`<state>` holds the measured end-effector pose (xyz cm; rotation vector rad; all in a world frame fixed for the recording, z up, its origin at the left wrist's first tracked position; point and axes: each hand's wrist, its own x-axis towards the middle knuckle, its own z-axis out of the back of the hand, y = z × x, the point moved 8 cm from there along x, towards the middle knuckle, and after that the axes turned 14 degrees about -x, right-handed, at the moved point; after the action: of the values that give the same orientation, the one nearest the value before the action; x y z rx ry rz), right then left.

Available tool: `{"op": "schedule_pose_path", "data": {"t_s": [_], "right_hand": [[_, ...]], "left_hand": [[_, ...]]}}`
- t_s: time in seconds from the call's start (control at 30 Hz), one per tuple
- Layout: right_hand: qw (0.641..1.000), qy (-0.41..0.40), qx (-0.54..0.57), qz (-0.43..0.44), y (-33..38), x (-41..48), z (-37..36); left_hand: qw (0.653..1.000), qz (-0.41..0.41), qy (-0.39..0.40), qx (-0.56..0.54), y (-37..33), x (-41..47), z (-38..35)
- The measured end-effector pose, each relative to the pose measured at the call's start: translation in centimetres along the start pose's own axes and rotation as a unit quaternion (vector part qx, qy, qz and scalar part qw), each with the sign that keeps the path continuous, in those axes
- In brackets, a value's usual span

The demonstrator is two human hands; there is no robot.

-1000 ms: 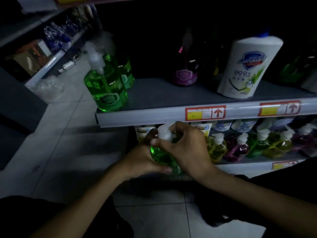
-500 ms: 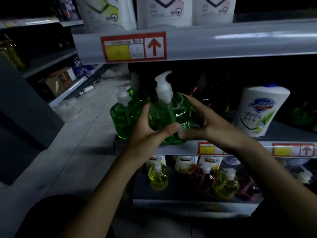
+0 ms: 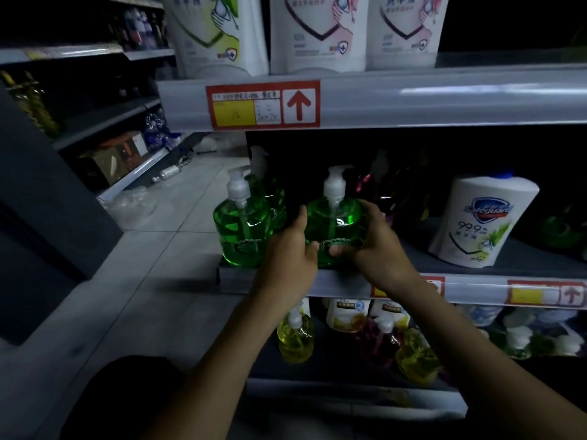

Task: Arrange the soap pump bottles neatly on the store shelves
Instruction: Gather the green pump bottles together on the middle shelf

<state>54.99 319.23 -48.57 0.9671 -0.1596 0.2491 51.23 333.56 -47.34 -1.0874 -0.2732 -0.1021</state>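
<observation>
Green pump bottle (image 3: pixel 333 223) upright at the front of the middle shelf (image 3: pixel 508 258). Left hand (image 3: pixel 290 249) at its 9 o'clock, right hand (image 3: pixel 378 249) at 3, fingers curled round its lower body. Second green bottle (image 3: pixel 241 230) just beside at 9 o'clock.

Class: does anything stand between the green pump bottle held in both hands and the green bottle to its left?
Only the left hand gripping the held translucent green pump bottle fills that gap; nothing else shows before the neighbouring green bottle.
</observation>
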Motion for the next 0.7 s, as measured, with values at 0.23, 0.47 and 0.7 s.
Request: {"op": "schedule_pose_path", "data": {"t_s": [0.23,0.47,0.7], "right_hand": [[0.995,-0.040,-0.084,0.029,1.4,1.7,-2.6],[0.984,-0.094,-0.154,0.009,1.2,4.7,-3.0],[0.989,-0.036,-0.138,-0.034,1.2,6.3,-4.2]], "left_hand": [[0.938,-0.159,-0.300,0.066,-4.1,-3.1,11.7],[0.990,0.031,-0.120,0.067,1.4,-0.6,9.4],[0.986,0.024,-0.141,0.090,2.1,-0.1,9.7]]}}
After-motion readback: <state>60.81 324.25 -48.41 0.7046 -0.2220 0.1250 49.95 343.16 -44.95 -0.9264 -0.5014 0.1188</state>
